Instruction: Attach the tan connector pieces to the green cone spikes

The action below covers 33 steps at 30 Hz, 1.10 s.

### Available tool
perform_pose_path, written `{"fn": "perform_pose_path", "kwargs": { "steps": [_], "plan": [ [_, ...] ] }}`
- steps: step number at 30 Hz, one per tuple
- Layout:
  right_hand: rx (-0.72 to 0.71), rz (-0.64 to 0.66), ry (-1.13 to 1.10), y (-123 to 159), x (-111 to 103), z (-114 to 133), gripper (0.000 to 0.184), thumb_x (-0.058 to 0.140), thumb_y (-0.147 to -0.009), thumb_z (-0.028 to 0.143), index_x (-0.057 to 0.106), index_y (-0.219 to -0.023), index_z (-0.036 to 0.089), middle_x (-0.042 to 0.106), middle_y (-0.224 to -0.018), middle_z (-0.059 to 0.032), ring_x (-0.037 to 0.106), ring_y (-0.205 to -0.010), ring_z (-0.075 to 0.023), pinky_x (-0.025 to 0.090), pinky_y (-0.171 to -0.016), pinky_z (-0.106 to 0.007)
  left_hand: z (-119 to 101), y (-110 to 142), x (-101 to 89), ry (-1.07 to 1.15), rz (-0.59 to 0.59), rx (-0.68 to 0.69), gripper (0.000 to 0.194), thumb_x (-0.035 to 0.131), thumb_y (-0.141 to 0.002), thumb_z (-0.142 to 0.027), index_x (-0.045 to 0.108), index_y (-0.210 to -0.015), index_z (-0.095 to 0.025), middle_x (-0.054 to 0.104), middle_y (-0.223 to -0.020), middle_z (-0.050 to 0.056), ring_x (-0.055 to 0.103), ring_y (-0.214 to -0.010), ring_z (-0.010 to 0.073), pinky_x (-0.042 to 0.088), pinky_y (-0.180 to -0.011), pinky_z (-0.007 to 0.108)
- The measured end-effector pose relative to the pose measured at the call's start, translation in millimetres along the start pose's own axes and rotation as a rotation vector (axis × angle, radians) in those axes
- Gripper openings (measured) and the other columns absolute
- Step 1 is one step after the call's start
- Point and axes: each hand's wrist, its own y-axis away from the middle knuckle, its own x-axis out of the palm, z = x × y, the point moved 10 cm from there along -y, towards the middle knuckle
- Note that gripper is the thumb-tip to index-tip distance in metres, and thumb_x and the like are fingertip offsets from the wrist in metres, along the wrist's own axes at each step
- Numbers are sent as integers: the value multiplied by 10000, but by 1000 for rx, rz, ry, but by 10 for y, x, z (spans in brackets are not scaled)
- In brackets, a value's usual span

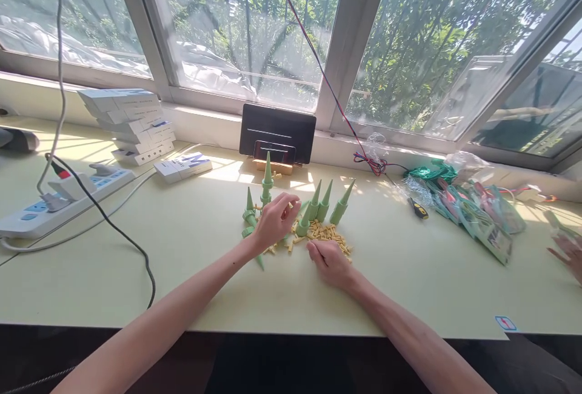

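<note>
My left hand [275, 221] is raised over the work pieces with its fingers curled in; whether anything is inside them is hidden. Just right of it stands a green pointed spike [304, 223], and I cannot tell if the two touch. My right hand [331, 262] rests closed at the near edge of a pile of small yellow plastic pieces [326, 232], its grip hidden from view. Upright behind the pile are more green spikes [324, 203]. Left of my left hand, other green spikes [267, 183] carry yellow pieces at their sides, and some lie tilted.
A phone [274, 151] and a dark tablet [278, 130] stand at the back. White boxes [136, 127] and a power strip [68, 200] are at left. At right lie plastic packets [482, 218] and a yellow-black tool [418, 208]. Another person's hand [570, 251] shows at far right.
</note>
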Motion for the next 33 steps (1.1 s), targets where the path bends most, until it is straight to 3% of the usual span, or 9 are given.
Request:
{"fn": "perform_pose_path", "kwargs": {
  "steps": [9,17,21,33],
  "plan": [
    [-7,-77,-20,6,-117,18,465,288,-1046,325,385,-606,209,446,-509,19,403,-451,-104,314,-520,-254,-19,167,89,-74,102,118,79,524,-948,-229,582,-995,-205,618,-835,38,576,-711,161,475,-647,285],
    [-6,-214,67,11,-288,-62,484,350,-1022,335,219,-570,221,237,-492,51,202,-459,-102,220,-480,-282,169,245,292,-138,324,62,208,533,-909,-173,554,-1113,-206,619,-982,69,619,-827,203,503,-716,322],
    [-50,-265,117,-12,-403,-22,466,334,-1022,324,192,-589,227,207,-504,55,186,-464,-108,207,-472,-283,229,236,269,-154,313,54,241,513,-901,-132,562,-1122,-213,626,-1012,72,637,-883,218,515,-754,335],
    [-225,-208,267,-139,-613,265,445,350,-1016,246,188,-602,223,217,-505,53,163,-471,-115,179,-489,-302,294,218,209,-189,211,34,239,511,-901,-115,558,-1115,-210,622,-998,71,640,-943,232,538,-808,365]
  ]
}}
